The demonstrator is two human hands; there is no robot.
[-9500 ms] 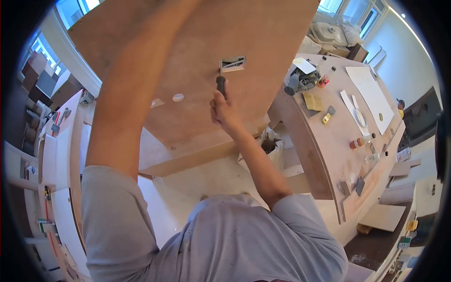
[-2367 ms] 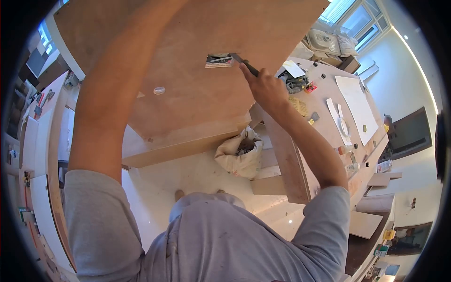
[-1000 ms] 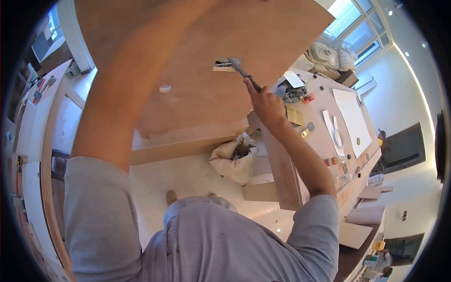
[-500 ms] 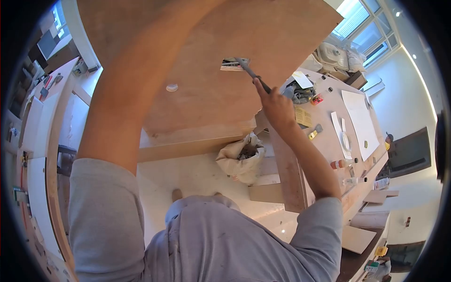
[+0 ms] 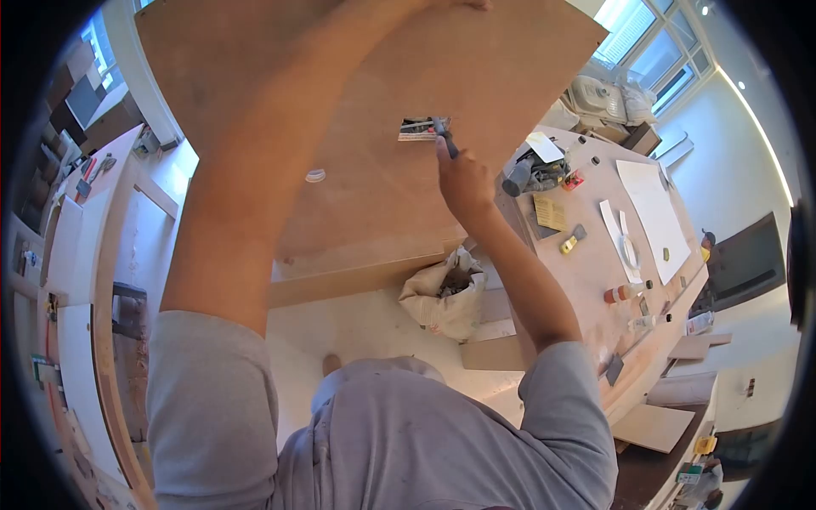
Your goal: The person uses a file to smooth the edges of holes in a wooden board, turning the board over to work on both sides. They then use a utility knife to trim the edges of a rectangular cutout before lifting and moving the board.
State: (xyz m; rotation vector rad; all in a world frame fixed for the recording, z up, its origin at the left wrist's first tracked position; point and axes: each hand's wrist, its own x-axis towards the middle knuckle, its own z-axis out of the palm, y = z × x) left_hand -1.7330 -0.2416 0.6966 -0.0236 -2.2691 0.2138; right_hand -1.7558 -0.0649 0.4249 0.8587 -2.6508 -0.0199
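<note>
A large brown board (image 5: 382,195) spans the upper middle, with a rectangular cutout (image 5: 415,129) and a small round hole (image 5: 315,176) in it. Closed around the dark handle of a narrow grey tool (image 5: 446,140), my right hand (image 5: 466,183) is just below the cutout, and the tool's far end is at the cutout's right side. My left arm stretches across the board's left part to the top edge. Only a small part of my left hand (image 5: 478,4) shows there, by the board's upper area, so its grip is unclear.
On the right, a wooden worktop (image 5: 586,297) bears a white sheet (image 5: 654,221), tape roll (image 5: 629,252), yellow-handled scraper (image 5: 574,240), sandpaper (image 5: 550,212) and bottles (image 5: 625,292). An open sack (image 5: 442,302) stands on the floor below the board. A long cabinet (image 5: 72,357) lies left.
My right hand has moved left, and the tool appears shorter, with its end at the cutout. Part of my left hand now shows at the top edge. The camera view has shifted slightly.
</note>
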